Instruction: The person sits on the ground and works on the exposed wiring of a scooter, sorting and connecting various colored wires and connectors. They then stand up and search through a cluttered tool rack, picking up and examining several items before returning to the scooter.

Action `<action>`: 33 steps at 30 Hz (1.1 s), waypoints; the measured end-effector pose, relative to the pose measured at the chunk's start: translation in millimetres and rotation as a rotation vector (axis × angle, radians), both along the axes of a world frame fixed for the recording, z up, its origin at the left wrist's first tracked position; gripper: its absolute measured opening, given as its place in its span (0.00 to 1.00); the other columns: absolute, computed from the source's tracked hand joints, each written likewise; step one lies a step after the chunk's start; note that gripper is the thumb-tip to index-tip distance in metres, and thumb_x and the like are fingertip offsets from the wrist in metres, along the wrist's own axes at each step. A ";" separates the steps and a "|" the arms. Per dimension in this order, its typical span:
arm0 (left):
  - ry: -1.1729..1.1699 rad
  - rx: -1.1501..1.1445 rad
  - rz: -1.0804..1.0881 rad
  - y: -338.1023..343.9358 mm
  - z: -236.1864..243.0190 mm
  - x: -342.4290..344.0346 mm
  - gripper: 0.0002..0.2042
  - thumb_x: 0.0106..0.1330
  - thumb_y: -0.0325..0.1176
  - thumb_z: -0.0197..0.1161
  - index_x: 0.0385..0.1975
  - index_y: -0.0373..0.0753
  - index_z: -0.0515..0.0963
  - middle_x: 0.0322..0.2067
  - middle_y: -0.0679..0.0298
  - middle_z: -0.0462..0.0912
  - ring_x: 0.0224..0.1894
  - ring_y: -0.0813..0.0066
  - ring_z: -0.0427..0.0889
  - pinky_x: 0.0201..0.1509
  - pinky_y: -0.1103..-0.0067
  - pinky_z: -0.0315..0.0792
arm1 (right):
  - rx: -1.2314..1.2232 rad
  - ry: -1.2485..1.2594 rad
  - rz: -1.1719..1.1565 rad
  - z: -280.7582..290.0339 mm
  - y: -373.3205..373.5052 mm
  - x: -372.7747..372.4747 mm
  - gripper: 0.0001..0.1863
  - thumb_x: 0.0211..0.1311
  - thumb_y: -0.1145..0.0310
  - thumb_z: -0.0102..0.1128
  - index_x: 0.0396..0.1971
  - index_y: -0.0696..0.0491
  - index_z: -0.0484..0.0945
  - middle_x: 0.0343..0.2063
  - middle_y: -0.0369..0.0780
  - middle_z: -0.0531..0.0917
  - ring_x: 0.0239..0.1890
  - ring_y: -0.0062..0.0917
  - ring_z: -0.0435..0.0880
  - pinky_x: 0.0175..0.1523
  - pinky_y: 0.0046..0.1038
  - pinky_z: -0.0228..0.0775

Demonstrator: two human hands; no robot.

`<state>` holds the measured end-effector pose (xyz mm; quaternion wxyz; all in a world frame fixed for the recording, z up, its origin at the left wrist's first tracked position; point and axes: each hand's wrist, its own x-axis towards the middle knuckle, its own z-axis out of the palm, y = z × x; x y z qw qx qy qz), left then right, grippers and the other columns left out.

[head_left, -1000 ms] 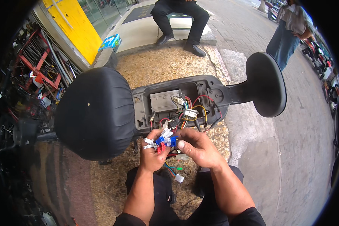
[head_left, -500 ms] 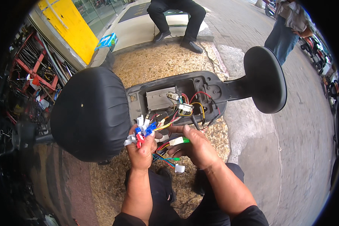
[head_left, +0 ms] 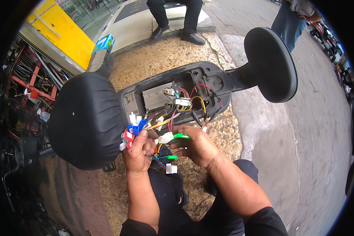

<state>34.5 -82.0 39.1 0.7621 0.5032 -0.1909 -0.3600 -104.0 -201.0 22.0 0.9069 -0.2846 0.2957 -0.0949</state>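
My left hand (head_left: 137,155) is closed round a bunch of wire connectors (head_left: 134,129), white, blue and red, which poke up past the thumb. Coloured wires run from the bunch to the open black vehicle body (head_left: 212,70). Beside it, my right hand (head_left: 198,145) has its fingers apart, with a green connector (head_left: 181,136) against them. A white connector (head_left: 165,137) lies between the two hands. Below them hang a small green connector (head_left: 172,157) and a white multi-pin plug (head_left: 171,168). A finned grey metal box (head_left: 158,97) sits in the body's compartment, with more wires alongside.
A black padded seat (head_left: 84,118) stands left of my hands, and a smaller black pad (head_left: 271,65) is at the far right. A red rack (head_left: 29,80) holds tools and parts. Beyond the body, a person in dark trousers (head_left: 176,15) sits; another person (head_left: 289,23) stands.
The whole scene has shifted a little left and up in view. My right hand has moved slightly toward my left hand. The left hand keeps its bunch of connectors.
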 end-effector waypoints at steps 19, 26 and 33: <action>0.063 -0.004 -0.015 13.2 -13.7 -14.2 0.17 0.73 0.38 0.53 0.19 0.46 0.63 0.15 0.76 0.57 0.14 0.87 0.53 0.18 0.85 0.49 | -0.022 -0.071 -0.130 -0.7 12.9 -2.9 0.15 0.70 0.59 0.51 0.43 0.57 0.73 0.37 0.41 0.78 0.33 0.31 0.81 0.34 0.32 0.76; 0.076 0.027 0.062 9.8 -13.8 -22.4 0.16 0.71 0.35 0.55 0.19 0.46 0.63 0.14 0.75 0.59 0.13 0.87 0.53 0.17 0.84 0.50 | -0.152 0.055 -0.312 3.0 20.2 -4.8 0.19 0.72 0.55 0.46 0.45 0.57 0.74 0.38 0.41 0.78 0.34 0.29 0.79 0.34 0.31 0.75; -0.098 -0.001 0.168 7.2 -24.5 -32.4 0.09 0.69 0.31 0.56 0.26 0.44 0.66 0.14 0.74 0.59 0.12 0.85 0.56 0.16 0.82 0.52 | -0.122 -0.012 -0.230 8.4 25.4 -11.6 0.21 0.72 0.52 0.46 0.43 0.57 0.75 0.33 0.41 0.80 0.30 0.27 0.80 0.36 0.30 0.75</action>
